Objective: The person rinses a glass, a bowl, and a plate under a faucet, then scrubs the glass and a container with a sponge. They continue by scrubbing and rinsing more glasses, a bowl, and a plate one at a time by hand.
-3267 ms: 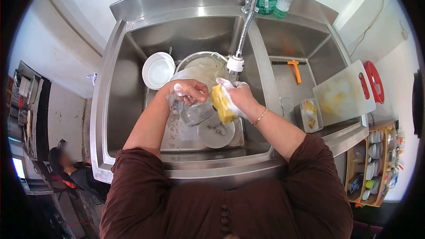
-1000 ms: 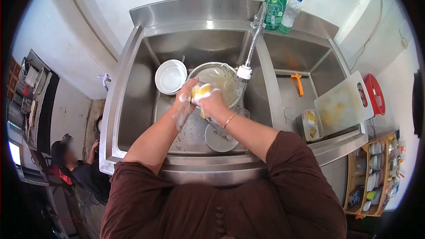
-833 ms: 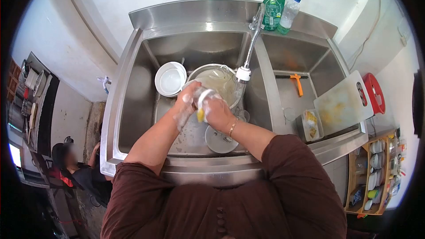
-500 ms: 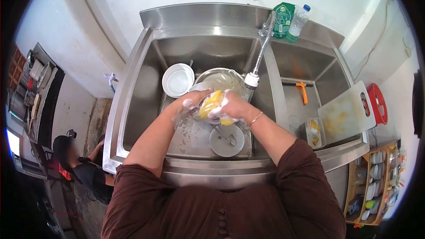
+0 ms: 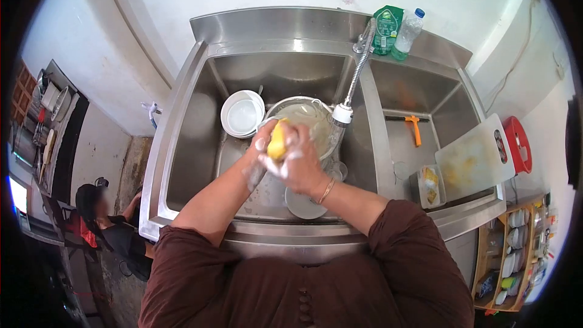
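Over the large sink basin (image 5: 200, 140), a yellow sponge (image 5: 277, 140) is pressed between my two soapy hands. My left hand (image 5: 260, 146) grips it from the left, with foam on the fingers and wrist. My right hand (image 5: 300, 161) is wrapped round its right side, foam on the knuckles. Just behind my hands stands a round metal bowl (image 5: 327, 109) holding translucent items. White bowls (image 5: 243, 114) are stacked to the left. Below my right hand lies a pale plate (image 5: 302, 205), partly hidden. A clear glass (image 5: 337, 170) is beside my right wrist.
The faucet head (image 5: 343, 113) hangs over the basin's right part. In the right basin are an orange squeegee (image 5: 414, 129), a plastic tub (image 5: 429, 187) and a leaning cutting board (image 5: 473, 157). A green pouch (image 5: 387, 29) and a bottle (image 5: 409, 31) stand behind. A person (image 5: 115, 231) is at left.
My hands have drawn closer together and turned around the sponge, my right hand shifting left and down. Part of the plate is now covered, and the glass has come into view.
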### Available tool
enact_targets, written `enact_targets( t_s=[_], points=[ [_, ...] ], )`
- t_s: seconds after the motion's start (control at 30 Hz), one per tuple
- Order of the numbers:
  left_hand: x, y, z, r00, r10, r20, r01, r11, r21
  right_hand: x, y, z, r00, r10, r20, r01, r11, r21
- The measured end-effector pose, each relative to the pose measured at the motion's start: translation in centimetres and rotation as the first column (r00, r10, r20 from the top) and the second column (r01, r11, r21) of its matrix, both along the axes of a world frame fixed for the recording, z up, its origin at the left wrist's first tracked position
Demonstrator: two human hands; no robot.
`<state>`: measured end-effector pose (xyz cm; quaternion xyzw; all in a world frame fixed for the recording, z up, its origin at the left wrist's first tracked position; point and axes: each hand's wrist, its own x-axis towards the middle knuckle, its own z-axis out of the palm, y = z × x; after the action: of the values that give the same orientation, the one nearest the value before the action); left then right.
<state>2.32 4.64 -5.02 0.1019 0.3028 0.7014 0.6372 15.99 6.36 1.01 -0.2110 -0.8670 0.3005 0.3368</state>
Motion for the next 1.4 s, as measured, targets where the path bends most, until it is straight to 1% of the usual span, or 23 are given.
enact_targets(
  t_s=[0.07, 0.13, 0.2, 0.23, 0.3, 0.33, 0.37, 0.4, 0.47, 0.53, 0.57, 0.63, 0.73, 0.8, 0.87, 0.9, 1.0, 1.07, 1.13, 1.2, 1.27, 1.33, 1.4],
  points=[
    [-1.0, -0.6, 0.3, 0.969, 0.212, -0.128, -0.239, 0.935, -0.264, -0.3, -1.6, -0.5, 0.998, 0.055, -0.02, -0.047, 0.961, 0.273],
    [0.2, -0.7, 3.0, 0.888, 0.323, -0.327, -0.432, 0.83, -0.352, -1.2, -0.9, -1.8, 0.999, 0.022, -0.045, -0.008, 0.961, 0.276],
    [0.9, -0.6, 3.5, 0.714, 0.481, -0.509, -0.584, 0.81, -0.053, -2.0, 1.6, -3.8, 0.979, 0.033, -0.201, -0.081, 0.969, -0.233],
    [1.3, -0.4, 3.6, 0.67, 0.527, -0.523, -0.653, 0.754, -0.077, -2.3, 3.0, -4.2, 0.98, 0.033, -0.197, -0.079, 0.97, -0.231],
    [1.2, 0.4, 1.5, 0.631, 0.526, -0.571, -0.688, 0.72, -0.097, -2.5, 5.4, -4.7, 0.983, 0.169, 0.078, -0.042, 0.613, -0.789],
    [1.4, 0.6, 1.6, 0.585, 0.523, -0.62, -0.725, 0.68, -0.109, -2.4, 4.1, -4.0, 0.982, 0.169, 0.08, -0.042, 0.616, -0.787],
    [1.5, 0.4, 1.7, 0.594, 0.511, -0.622, -0.718, 0.685, -0.123, -2.2, 1.6, -3.7, 0.999, 0.035, -0.008, -0.036, 0.909, -0.416],
    [1.1, 0.2, 1.3, 0.596, 0.508, -0.622, -0.718, 0.684, -0.129, -1.9, -0.4, -2.5, 0.988, -0.044, -0.147, 0.05, 0.998, 0.037],
    [-0.4, -0.5, 0.3, 0.896, 0.393, -0.205, -0.433, 0.875, -0.215, -1.8, -0.6, -0.5, 0.989, -0.022, -0.146, 0.046, 0.985, 0.164],
    [0.5, -0.6, 1.4, 0.882, 0.434, -0.185, -0.466, 0.863, -0.196, -2.2, 1.6, -1.3, 0.992, 0.036, -0.123, -0.019, 0.99, 0.137],
    [0.4, -0.4, 1.6, 0.893, 0.386, -0.232, -0.432, 0.879, -0.2, -2.6, 3.2, -3.8, 0.983, 0.036, -0.181, -0.063, 0.987, -0.146],
    [0.2, -0.2, 2.5, 0.9, 0.335, -0.277, -0.396, 0.896, -0.203, -2.3, 2.2, -4.9, 0.976, -0.01, -0.216, -0.029, 0.985, -0.173],
    [-0.4, -1.2, 4.1, 0.991, 0.123, 0.043, -0.105, 0.951, -0.291, -2.0, -1.1, -3.4, 0.974, -0.072, -0.216, 0.038, 0.987, -0.156],
    [-0.4, -1.7, 3.9, 0.995, 0.094, 0.032, -0.087, 0.982, -0.166, -2.2, -1.4, -2.3, 0.985, -0.006, -0.171, 0.033, 0.988, 0.153],
    [0.1, -1.4, 4.1, 0.918, 0.325, -0.227, -0.361, 0.922, -0.137, -2.9, 0.2, -2.2, 0.992, -0.028, -0.127, 0.044, 0.991, 0.123],
    [-0.4, -1.1, 3.3, 0.919, 0.346, -0.191, -0.377, 0.912, -0.163, -3.1, 0.8, -2.5, 0.988, -0.022, -0.152, 0.027, 0.999, 0.033],
    [-1.1, -0.5, 0.4, 0.939, 0.301, -0.167, -0.328, 0.93, -0.165, -2.7, 1.0, -3.3, 0.982, -0.055, -0.18, 0.049, 0.998, -0.037],
    [-0.9, -0.6, 0.9, 0.948, 0.301, -0.103, -0.316, 0.928, -0.196, -1.6, -0.9, -1.7, 0.997, -0.044, -0.057, 0.058, 0.963, 0.264],
    [-0.7, -1.4, 3.3, 0.991, 0.13, 0.018, -0.126, 0.981, -0.149, -1.8, -0.3, -2.0, 0.998, -0.041, -0.041, 0.051, 0.959, 0.279],
    [-1.0, -1.4, 4.5, 0.958, 0.248, -0.146, -0.273, 0.944, -0.187, -2.2, 1.6, -1.6, 0.998, 0.044, -0.04, -0.036, 0.983, 0.178],
    [-2.4, -2.0, 5.2, 0.93, -0.017, -0.368, -0.108, 0.943, -0.315, -2.6, 2.9, -2.3, 0.993, 0.038, -0.109, -0.023, 0.99, 0.136],
    [-4.6, -2.6, 3.8, 0.903, -0.15, -0.403, 0.037, 0.961, -0.274, -2.6, 4.1, -2.1, 0.995, -0.056, -0.085, 0.015, 0.906, -0.423],
    [-5.2, -3.7, 5.4, 0.721, -0.621, -0.307, 0.552, 0.783, -0.287, -1.9, 4.8, -0.7, 0.981, -0.086, -0.177, 0.01, 0.92, -0.393]
  ],
)
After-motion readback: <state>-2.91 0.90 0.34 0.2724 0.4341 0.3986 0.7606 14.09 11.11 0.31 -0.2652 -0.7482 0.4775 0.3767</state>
